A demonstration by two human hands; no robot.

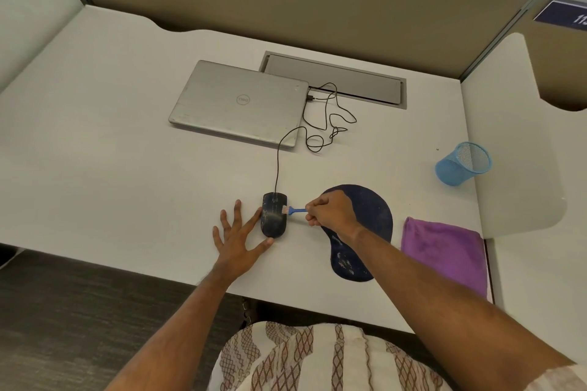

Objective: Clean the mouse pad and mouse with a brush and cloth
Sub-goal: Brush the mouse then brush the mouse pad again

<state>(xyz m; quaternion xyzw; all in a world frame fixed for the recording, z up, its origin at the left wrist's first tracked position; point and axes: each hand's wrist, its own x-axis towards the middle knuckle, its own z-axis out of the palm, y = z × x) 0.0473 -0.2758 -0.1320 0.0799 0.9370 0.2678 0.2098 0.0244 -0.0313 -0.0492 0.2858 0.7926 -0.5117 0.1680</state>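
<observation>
The wired mouse [273,216] sits on the worktop [127,152] with its long axis running near to far. Its cable [317,124] leaves the far end toward the closed laptop [238,101].

The left hand [236,241] lies flat just left of the mouse with its fingers [254,216] straight and spread. The index finger touches the mouse's left flank and the thumb touches its near end, so the hand braces the mouse rather than grasping it.

The right hand [330,211] comes in from the right, curled tight round the handle of a small blue brush [293,210]. The handle lies left to right, across the mouse's axis, and the bristles rest on the right half of the mouse's back.

Any stroke will probably push leftward into the bracing hand, or run along the mouse toward its near or far end. Pale specks show on the mouse's back.

The dark mouse pad [371,209] lies just right of the mouse, partly under the right wrist and forearm, so the brush hand is already over it. The purple cloth [443,251] lies beside the pad's right edge and nearer the right hand. There is bare worktop to the left and far side of the mouse. The near edge is fairly close, so debris swept nearward could fall off. A blue mesh pen cup [462,167] stands well apart at the far right.
</observation>
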